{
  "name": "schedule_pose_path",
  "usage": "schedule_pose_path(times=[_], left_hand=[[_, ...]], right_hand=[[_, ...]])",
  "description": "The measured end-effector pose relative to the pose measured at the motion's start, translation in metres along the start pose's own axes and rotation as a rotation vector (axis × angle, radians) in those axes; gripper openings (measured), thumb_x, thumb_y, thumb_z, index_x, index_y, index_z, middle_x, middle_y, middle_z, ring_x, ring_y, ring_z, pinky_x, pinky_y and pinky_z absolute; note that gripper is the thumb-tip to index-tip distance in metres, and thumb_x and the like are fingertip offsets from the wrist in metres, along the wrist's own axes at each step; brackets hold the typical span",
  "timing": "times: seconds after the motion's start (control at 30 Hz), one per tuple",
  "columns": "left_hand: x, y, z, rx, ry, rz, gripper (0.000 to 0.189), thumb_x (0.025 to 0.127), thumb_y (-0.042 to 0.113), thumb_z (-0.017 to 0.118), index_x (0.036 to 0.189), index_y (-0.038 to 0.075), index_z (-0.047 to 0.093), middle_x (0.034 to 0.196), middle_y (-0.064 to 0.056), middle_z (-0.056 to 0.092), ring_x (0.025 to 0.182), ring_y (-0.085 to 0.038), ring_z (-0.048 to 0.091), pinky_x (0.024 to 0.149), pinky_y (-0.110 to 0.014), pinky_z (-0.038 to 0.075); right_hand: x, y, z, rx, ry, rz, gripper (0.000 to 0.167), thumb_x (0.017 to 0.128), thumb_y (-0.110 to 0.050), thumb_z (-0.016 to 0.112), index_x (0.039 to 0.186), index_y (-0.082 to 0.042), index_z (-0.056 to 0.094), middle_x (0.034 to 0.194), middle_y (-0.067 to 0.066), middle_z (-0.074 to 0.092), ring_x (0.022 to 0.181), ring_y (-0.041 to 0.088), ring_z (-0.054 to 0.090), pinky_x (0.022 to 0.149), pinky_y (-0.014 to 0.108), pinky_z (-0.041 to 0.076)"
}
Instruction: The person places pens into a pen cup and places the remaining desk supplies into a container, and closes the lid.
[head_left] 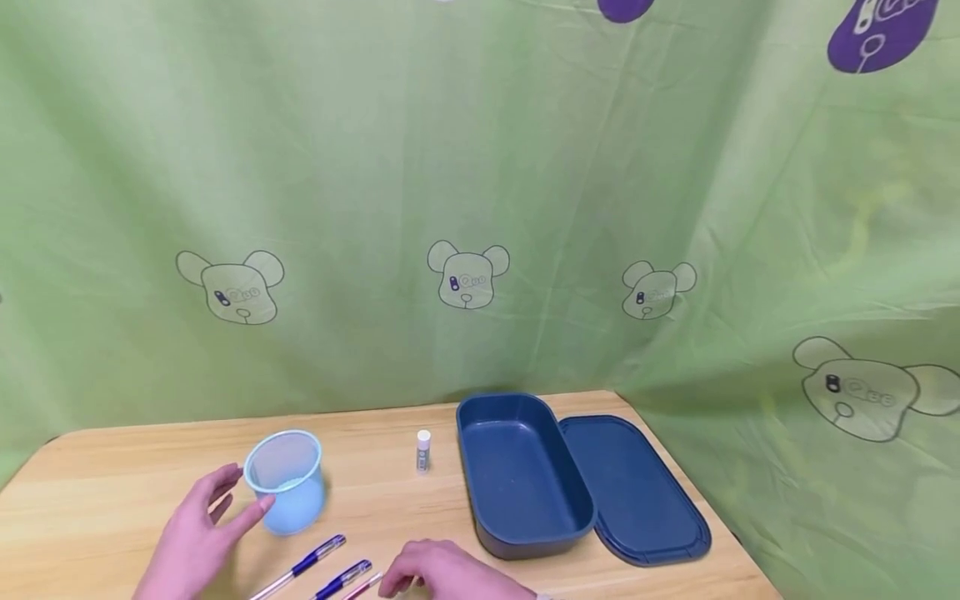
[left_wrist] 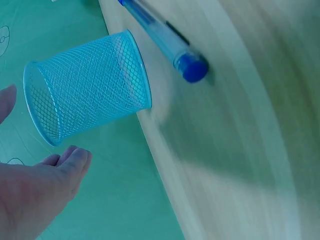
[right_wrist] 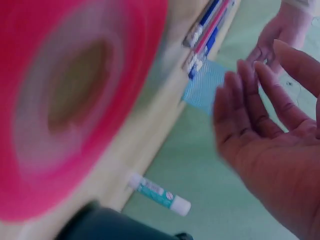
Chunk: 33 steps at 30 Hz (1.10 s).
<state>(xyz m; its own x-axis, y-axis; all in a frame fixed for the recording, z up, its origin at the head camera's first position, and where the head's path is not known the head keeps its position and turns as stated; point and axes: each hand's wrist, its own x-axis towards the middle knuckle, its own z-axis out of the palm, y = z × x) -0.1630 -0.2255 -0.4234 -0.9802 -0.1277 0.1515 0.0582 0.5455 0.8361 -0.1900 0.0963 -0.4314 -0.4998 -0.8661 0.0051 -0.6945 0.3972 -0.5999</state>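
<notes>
My left hand (head_left: 197, 533) is beside a light blue mesh pen holder (head_left: 296, 504), thumb and fingers spread on either side of its rim. In the left wrist view the fingers stand apart from the upright holder (left_wrist: 95, 85). My right hand (head_left: 453, 571) hovers near the front of the table, its fingers loosely bent and holding nothing. Between the hands lie two blue-capped pens (head_left: 306, 563) and a thin reddish pen or pencil (head_left: 363, 586). A large roll of pink-red tape (right_wrist: 145, 65) fills the left of the right wrist view.
A white-capped glue stick (head_left: 423, 452) stands upright behind the right hand. To the right sits an open dark blue box (head_left: 525, 475), with a flat blue lid (head_left: 637, 483) beside it near the table's right edge. A green curtain (head_left: 375, 167) hangs behind the wooden table (head_left: 105, 492).
</notes>
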Motion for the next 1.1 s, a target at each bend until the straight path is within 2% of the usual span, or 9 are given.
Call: schedule_pose_path(times=[0.2, 0.3, 0.47, 0.67, 0.87, 1.1], left_hand=[[0.008, 0.005, -0.004, 0.021, -0.024, 0.032, 0.094, 0.088, 0.036, 0.074, 0.142, -0.021, 0.022, 0.141, -0.041, 0.03, 0.13, -0.057, 0.03, 0.104, -0.06, 0.033], [0.012, 0.006, -0.004, 0.011, -0.038, 0.042, 0.093, 0.088, 0.037, 0.075, 0.141, -0.021, 0.023, 0.141, -0.041, 0.03, 0.13, -0.057, 0.03, 0.105, -0.06, 0.032], [0.015, 0.005, -0.001, -0.01, -0.03, 0.06, 0.09, 0.087, 0.035, 0.076, 0.139, -0.021, 0.028, 0.139, -0.04, 0.034, 0.129, -0.054, 0.035, 0.104, -0.056, 0.034], [0.018, 0.004, 0.002, -0.019, -0.027, 0.066, 0.089, 0.086, 0.035, 0.077, 0.139, -0.019, 0.031, 0.137, -0.038, 0.038, 0.128, -0.053, 0.037, 0.104, -0.054, 0.034], [0.018, 0.002, 0.0, 0.012, -0.015, 0.054, 0.09, 0.085, 0.036, 0.077, 0.14, -0.018, 0.03, 0.134, -0.038, 0.044, 0.124, -0.049, 0.044, 0.104, -0.055, 0.034], [0.018, 0.002, 0.003, -0.026, -0.009, 0.05, 0.088, 0.084, 0.034, 0.079, 0.139, -0.018, 0.032, 0.134, -0.036, 0.044, 0.125, -0.048, 0.044, 0.1, -0.043, 0.037]], right_hand=[[0.018, 0.078, 0.052, -0.113, -0.04, -0.002, 0.018, 0.094, -0.041, 0.065, 0.109, -0.032, 0.069, 0.099, -0.025, 0.056, 0.096, -0.007, 0.048, 0.084, 0.013, 0.043], [0.025, 0.096, 0.066, -0.131, -0.07, 0.008, 0.014, 0.095, -0.041, 0.063, 0.108, -0.037, 0.069, 0.096, -0.027, 0.054, 0.095, -0.008, 0.048, 0.083, 0.013, 0.043], [0.027, 0.093, 0.068, -0.162, -0.099, 0.039, 0.012, 0.094, -0.033, 0.064, 0.104, -0.033, 0.072, 0.089, -0.026, 0.053, 0.088, -0.008, 0.047, 0.077, 0.013, 0.041], [0.026, 0.089, 0.073, -0.232, -0.119, 0.069, 0.007, 0.093, -0.036, 0.064, 0.093, -0.033, 0.071, 0.081, -0.025, 0.049, 0.077, -0.008, 0.046, 0.066, 0.011, 0.04], [0.028, 0.091, 0.075, -0.28, -0.126, 0.025, 0.01, 0.094, -0.038, 0.063, 0.09, -0.031, 0.07, 0.078, -0.024, 0.049, 0.074, -0.01, 0.045, 0.062, 0.009, 0.039], [0.031, 0.09, 0.075, -0.341, -0.151, -0.03, 0.013, 0.093, -0.037, 0.064, 0.088, -0.028, 0.071, 0.074, -0.024, 0.05, 0.072, -0.011, 0.044, 0.06, 0.006, 0.037]])
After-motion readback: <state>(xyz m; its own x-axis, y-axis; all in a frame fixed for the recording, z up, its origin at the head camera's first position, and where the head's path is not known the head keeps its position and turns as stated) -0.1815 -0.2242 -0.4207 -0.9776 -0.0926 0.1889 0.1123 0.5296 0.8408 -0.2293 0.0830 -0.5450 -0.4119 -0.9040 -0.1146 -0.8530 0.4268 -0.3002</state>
